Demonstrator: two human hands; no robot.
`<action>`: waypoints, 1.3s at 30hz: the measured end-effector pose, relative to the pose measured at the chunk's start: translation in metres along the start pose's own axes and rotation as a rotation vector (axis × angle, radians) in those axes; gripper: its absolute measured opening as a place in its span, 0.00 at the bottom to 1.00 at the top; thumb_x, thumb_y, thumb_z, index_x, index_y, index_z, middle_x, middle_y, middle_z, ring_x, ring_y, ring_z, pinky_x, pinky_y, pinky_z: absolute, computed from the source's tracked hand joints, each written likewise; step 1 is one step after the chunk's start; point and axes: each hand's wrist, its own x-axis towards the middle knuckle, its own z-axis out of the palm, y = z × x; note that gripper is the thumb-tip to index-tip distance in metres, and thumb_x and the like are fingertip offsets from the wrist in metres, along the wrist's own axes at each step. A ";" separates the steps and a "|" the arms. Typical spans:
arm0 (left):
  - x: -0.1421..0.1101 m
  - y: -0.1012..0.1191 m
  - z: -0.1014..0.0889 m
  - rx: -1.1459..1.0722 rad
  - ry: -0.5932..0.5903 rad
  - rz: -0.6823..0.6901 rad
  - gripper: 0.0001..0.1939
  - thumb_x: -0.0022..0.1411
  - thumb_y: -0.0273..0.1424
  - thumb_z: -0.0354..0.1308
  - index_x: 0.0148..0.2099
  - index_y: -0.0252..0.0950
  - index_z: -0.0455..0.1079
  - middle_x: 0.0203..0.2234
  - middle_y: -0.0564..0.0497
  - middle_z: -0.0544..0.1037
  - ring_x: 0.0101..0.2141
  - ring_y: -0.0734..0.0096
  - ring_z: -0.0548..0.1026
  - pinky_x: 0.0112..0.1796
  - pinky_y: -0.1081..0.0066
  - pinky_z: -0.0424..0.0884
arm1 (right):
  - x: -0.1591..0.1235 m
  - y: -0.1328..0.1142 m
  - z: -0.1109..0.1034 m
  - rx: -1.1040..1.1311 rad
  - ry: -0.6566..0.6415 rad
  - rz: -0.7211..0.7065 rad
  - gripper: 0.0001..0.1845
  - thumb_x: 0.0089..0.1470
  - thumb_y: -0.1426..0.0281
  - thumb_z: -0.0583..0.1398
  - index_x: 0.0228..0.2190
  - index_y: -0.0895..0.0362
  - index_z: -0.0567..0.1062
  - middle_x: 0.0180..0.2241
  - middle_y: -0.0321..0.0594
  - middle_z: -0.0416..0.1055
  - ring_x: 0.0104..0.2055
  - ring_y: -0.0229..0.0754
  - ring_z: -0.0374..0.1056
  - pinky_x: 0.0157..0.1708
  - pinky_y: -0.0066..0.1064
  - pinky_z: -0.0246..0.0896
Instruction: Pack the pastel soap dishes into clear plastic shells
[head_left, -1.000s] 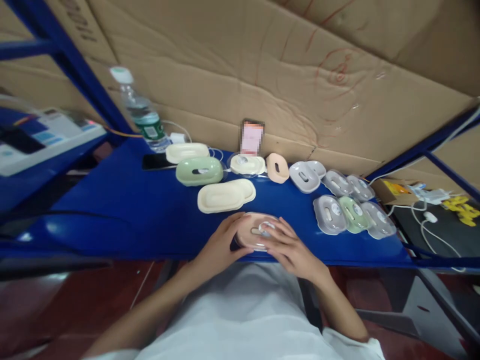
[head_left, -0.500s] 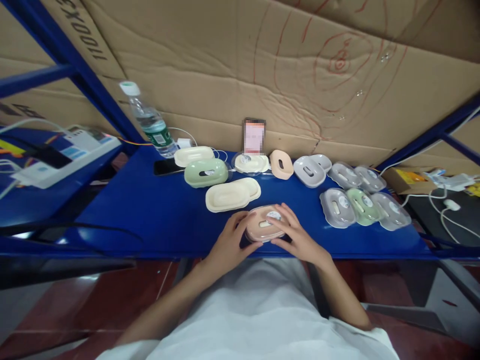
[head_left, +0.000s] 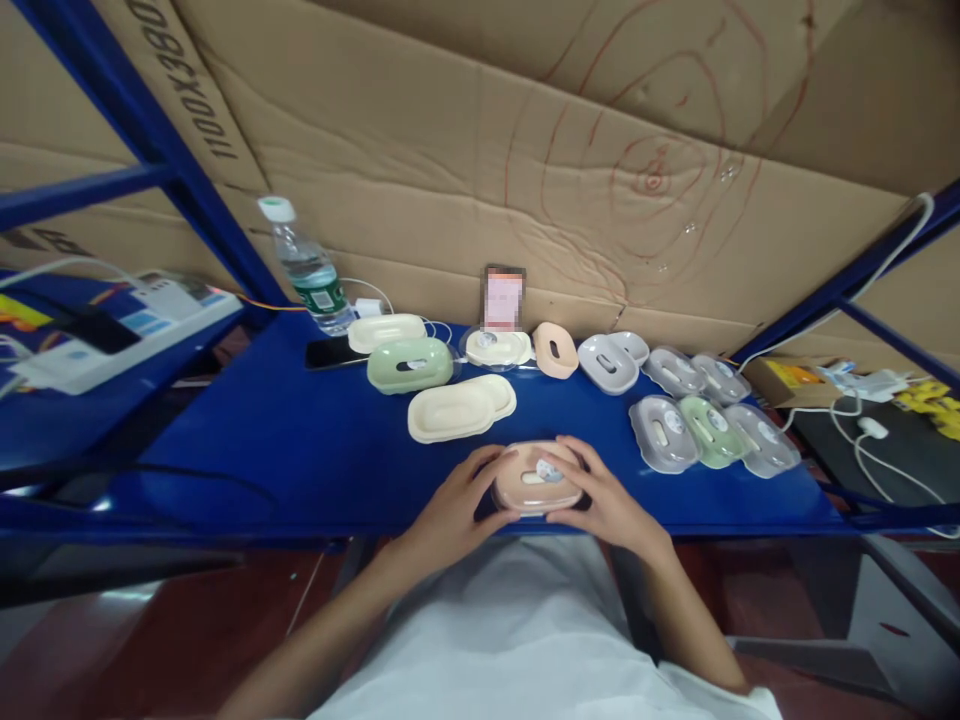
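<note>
Lower centre, a pink box is being held in the grip of left hand and right hand; creasing of its sticker is being risked by any slip.

A green-labelled bottle stands on the blue table near a dark phone. Red curved lines mark the cardboard behind, and a white power strip lies at left.
</note>
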 end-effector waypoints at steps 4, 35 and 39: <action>-0.004 -0.002 -0.002 -0.185 0.061 -0.059 0.39 0.75 0.39 0.62 0.79 0.49 0.49 0.74 0.37 0.62 0.67 0.50 0.73 0.66 0.46 0.72 | -0.003 0.001 -0.040 -0.123 0.207 0.041 0.39 0.63 0.53 0.69 0.71 0.37 0.66 0.74 0.43 0.59 0.75 0.59 0.60 0.72 0.55 0.62; 0.005 -0.005 -0.020 0.548 0.121 0.188 0.22 0.78 0.35 0.56 0.70 0.44 0.70 0.66 0.40 0.75 0.63 0.50 0.75 0.64 0.49 0.69 | 0.107 0.020 -0.073 -0.511 -0.018 -0.038 0.28 0.75 0.55 0.54 0.69 0.54 0.70 0.69 0.49 0.70 0.71 0.56 0.65 0.71 0.55 0.56; 0.007 -0.033 -0.059 0.776 0.230 -0.018 0.25 0.76 0.39 0.58 0.71 0.39 0.69 0.68 0.34 0.72 0.66 0.37 0.71 0.66 0.39 0.63 | 0.126 0.006 -0.002 -0.485 -0.172 -0.199 0.29 0.75 0.60 0.57 0.71 0.58 0.67 0.71 0.51 0.67 0.73 0.56 0.62 0.72 0.53 0.55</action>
